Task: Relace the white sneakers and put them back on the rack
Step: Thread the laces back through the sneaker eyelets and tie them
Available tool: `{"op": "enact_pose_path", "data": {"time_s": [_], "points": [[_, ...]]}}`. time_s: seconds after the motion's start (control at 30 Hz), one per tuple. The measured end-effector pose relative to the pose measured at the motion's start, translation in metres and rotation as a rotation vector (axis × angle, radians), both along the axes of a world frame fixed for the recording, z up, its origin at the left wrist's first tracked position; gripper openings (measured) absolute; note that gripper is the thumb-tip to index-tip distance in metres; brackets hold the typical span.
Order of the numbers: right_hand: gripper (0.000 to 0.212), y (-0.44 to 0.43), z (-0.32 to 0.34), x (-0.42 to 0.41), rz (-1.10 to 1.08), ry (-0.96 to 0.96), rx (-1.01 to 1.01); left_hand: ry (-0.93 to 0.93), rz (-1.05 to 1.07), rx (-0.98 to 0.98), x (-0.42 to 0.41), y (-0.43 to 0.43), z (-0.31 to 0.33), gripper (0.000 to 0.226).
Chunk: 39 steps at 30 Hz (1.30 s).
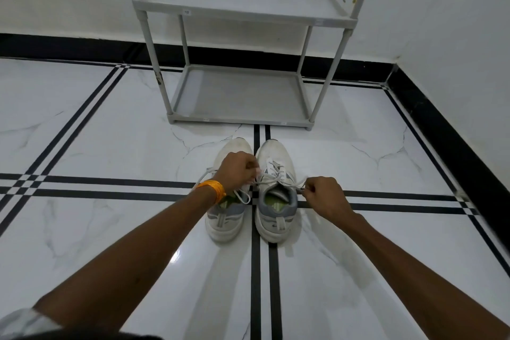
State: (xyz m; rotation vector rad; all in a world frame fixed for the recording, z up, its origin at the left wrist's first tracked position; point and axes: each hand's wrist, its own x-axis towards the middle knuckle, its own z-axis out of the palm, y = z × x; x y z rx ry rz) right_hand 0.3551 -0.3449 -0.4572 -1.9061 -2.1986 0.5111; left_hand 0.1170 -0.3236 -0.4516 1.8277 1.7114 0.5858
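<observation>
White sneakers, low centre of frame, side by side on tiled floor (110,124), toes toward top: left sneaker (226,218), right sneaker (276,201). Left hand (238,171), closed, pinching lace (271,181) above gap between the pair; orange wristband (212,190) at wrist. Right hand (324,196), closed, pinching other lace end at right of right sneaker's collar. Lace stretched between both hands across right sneaker's tongue. Grey two-shelf rack (240,107), upper centre, against white wall (69,3), well apart from sneakers.
</observation>
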Motion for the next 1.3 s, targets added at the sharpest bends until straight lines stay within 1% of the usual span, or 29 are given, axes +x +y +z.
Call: {"op": "enact_pose_path", "data": {"time_s": [0.07, 0.2, 0.3, 0.37, 0.47, 0.5, 0.53, 0.57, 0.63, 0.7, 0.77, 0.9, 1.0, 1.13, 1.3], "points": [[0.031, 0.001, -0.004, -0.004, 0.005, 0.036, -0.002, -0.046, -0.044, 0.035, -0.005, -0.004, 0.001, 0.004], [0.031, 0.002, -0.006, -0.009, -0.017, 0.084, -0.007, 0.079, -0.097, 0.058, 0.002, -0.006, -0.001, 0.014], [0.030, 0.002, -0.007, -0.006, -0.034, 0.081, 0.005, 0.179, -0.041, 0.036, 0.010, -0.004, 0.003, 0.014], [0.026, 0.002, -0.007, -0.004, -0.049, 0.051, 0.038, 0.224, 0.020, 0.064, 0.015, -0.003, 0.005, 0.014], [0.027, 0.000, -0.009, -0.002, -0.048, 0.053, 0.083, 0.150, 0.191, 0.105, 0.018, -0.002, 0.003, 0.010], [0.028, -0.001, -0.010, -0.002, -0.045, 0.055, 0.092, 0.154, 0.216, 0.123, 0.019, -0.002, 0.002, 0.009], [0.029, -0.002, -0.011, -0.002, -0.043, 0.056, 0.103, 0.209, 0.196, 0.152, 0.018, -0.002, -0.001, 0.010], [0.030, -0.002, -0.013, -0.001, -0.045, 0.062, 0.112, 0.305, 0.137, 0.191, 0.016, -0.002, -0.004, 0.012], [0.034, -0.001, -0.016, 0.001, -0.049, 0.084, 0.121, 0.496, -0.024, 0.255, 0.013, -0.003, -0.008, 0.021], [0.040, -0.002, -0.018, 0.004, -0.051, 0.111, 0.121, 0.616, -0.146, 0.314, 0.010, -0.003, -0.012, 0.027], [0.041, -0.002, -0.017, 0.006, -0.049, 0.040, 0.138, 0.705, -0.195, 0.322, 0.009, -0.002, -0.012, 0.030], [0.035, -0.004, -0.017, 0.007, 0.010, -0.196, 0.197, 0.738, -0.197, 0.270, 0.006, 0.000, -0.010, 0.026], [0.030, -0.006, -0.018, 0.007, 0.039, -0.282, 0.209, 0.752, -0.208, 0.252, 0.004, 0.000, -0.010, 0.025], [0.028, -0.007, -0.018, 0.009, 0.049, -0.289, 0.173, 0.755, -0.184, 0.199, 0.004, 0.001, -0.009, 0.027], [0.027, -0.008, -0.018, 0.011, 0.021, -0.188, 0.112, 0.759, -0.216, 0.202, 0.002, -0.001, -0.010, 0.028]]}}
